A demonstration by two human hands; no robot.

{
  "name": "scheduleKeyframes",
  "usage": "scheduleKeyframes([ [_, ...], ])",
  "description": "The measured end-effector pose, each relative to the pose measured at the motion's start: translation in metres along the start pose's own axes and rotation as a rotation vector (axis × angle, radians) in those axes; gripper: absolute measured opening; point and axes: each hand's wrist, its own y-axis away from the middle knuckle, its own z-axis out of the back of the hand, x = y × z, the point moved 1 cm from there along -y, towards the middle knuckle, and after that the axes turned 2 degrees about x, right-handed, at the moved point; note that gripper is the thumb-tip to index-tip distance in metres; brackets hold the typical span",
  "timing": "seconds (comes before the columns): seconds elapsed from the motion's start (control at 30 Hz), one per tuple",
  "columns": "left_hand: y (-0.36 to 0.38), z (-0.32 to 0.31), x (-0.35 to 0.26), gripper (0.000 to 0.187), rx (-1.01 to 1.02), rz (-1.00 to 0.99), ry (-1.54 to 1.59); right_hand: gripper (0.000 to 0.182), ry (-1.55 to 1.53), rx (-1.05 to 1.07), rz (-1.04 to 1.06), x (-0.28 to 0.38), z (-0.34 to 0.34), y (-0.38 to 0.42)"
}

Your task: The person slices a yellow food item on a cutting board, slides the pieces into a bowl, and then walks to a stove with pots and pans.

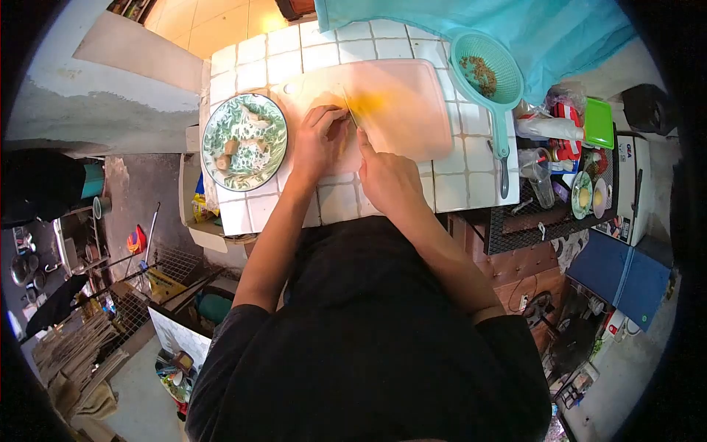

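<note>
My right hand (388,177) grips a kitchen knife (350,110), its index finger stretched along the blade. The blade points away from me over a pale pink cutting board (412,110). Just left of the blade, my left hand (317,140) rests on the board with its fingers curled and closed. Whatever lies under those fingers is mostly hidden. A yellow stain marks the board right of the knife. On the left stands a green-and-white enamel plate (213,125) with several pale brown food pieces (230,146) on it.
At the back right, a turquoise strainer (504,81) holds brown bits. A second knife (504,180) lies by the right edge of the white tiled table (456,191). Beyond it, a black mesh rack (515,232) carries a green-lidded container (599,121) and small plates. A turquoise cloth (501,18) hangs behind.
</note>
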Motion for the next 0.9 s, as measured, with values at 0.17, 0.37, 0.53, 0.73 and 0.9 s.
scheduleKeyframes([
  [0.17,-0.001,0.002,-0.001,0.026,0.015,-0.034,-0.032,0.063,-0.040,0.022,-0.031,0.002,0.008,0.001],
  [0.37,-0.002,0.003,-0.001,0.026,0.026,-0.041,-0.036,0.063,-0.047,0.041,-0.041,0.003,0.010,0.001],
  [0.53,-0.002,0.001,0.001,0.024,0.034,-0.015,-0.022,0.067,-0.009,0.070,-0.012,0.000,-0.003,-0.006],
  [0.73,-0.002,0.003,-0.003,0.022,0.025,-0.017,-0.014,0.066,-0.113,-0.168,0.036,-0.016,-0.049,-0.012],
  [0.9,0.002,0.003,-0.004,0.021,-0.005,0.056,0.045,0.066,-0.235,-0.133,-0.014,-0.022,-0.034,-0.008],
])
